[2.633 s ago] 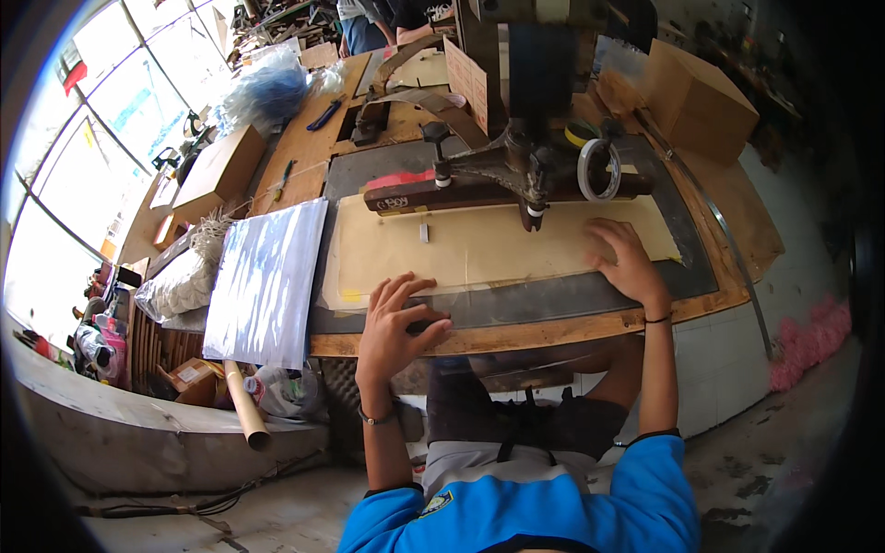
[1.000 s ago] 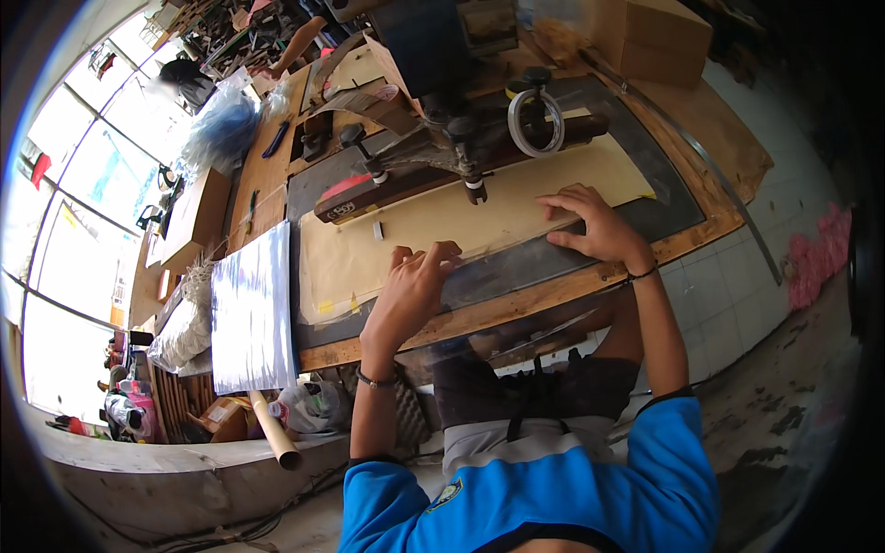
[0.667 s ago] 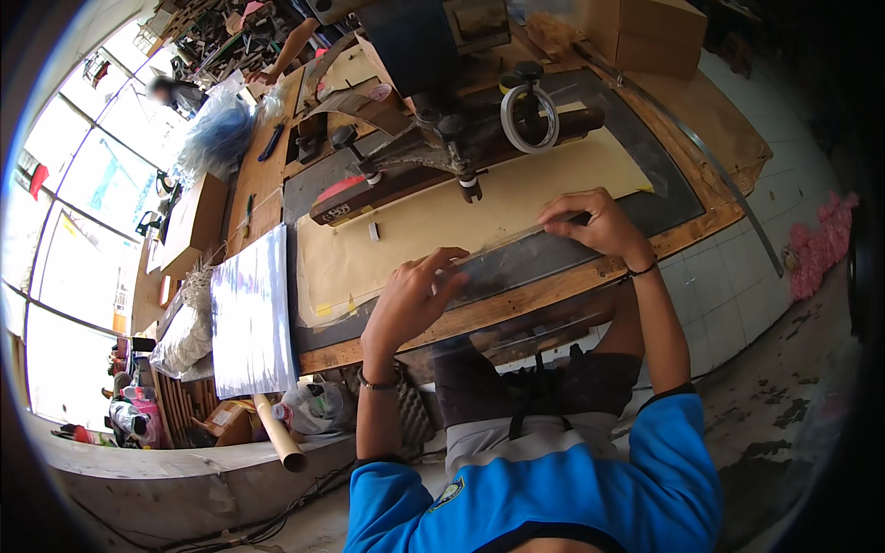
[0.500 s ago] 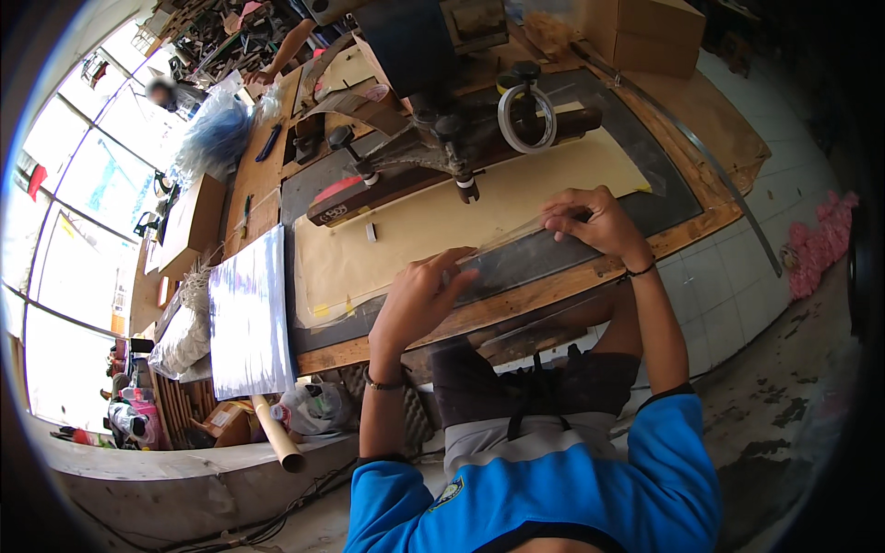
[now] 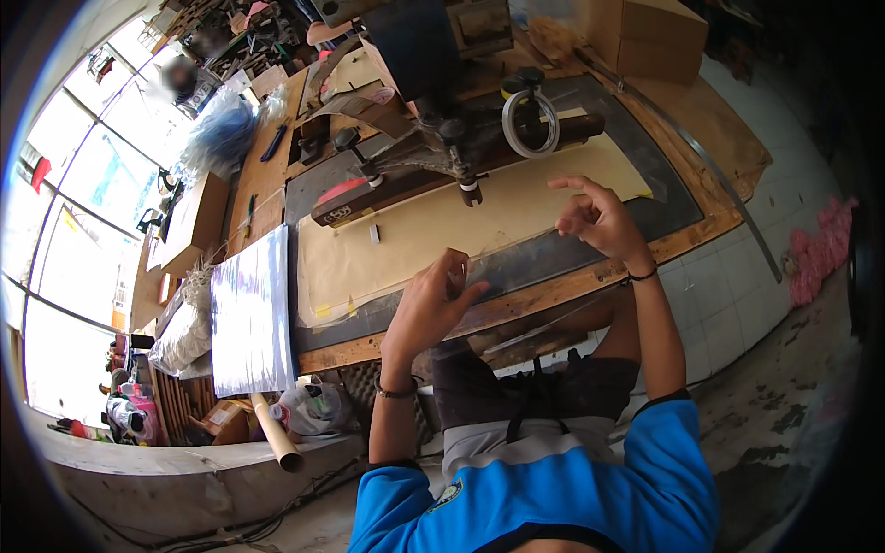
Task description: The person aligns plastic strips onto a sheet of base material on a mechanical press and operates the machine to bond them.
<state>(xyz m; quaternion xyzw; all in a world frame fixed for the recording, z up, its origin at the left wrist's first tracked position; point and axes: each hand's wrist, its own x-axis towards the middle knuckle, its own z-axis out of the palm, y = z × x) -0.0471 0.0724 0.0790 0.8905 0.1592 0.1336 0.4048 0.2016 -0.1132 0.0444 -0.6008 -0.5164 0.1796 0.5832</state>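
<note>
In front of me a sheet of tan paper [image 5: 424, 230] lies on a dark mat [image 5: 553, 263], with clear film along its near edge. My left hand [image 5: 431, 302] hovers over that near edge, thumb apart from the bent fingers, nothing plainly held. Above the right part of the sheet, my right hand [image 5: 597, 219] is raised, its index finger stretched out and the others loosely bent. Across the sheet's far side runs a dark bar [image 5: 396, 189] on a metal press arm [image 5: 442, 152]. A roll of pale tape [image 5: 506, 131] hangs there. Any thin film at my fingertips is hard to make out.
A stack of shiny clear sheets [image 5: 251, 313] sits at the table's left edge. A long metal strip [image 5: 701, 152] curves along the right side, near a cardboard box [image 5: 645, 41]. Beyond the bench is another person [image 5: 189, 88]. A cardboard tube [image 5: 277, 438] lies below left.
Clear film was stretched between my hands; my right fingers have spread and no longer pinch it. My left hand has turned slightly, its thumb apart. The other person's arm has shifted.
</note>
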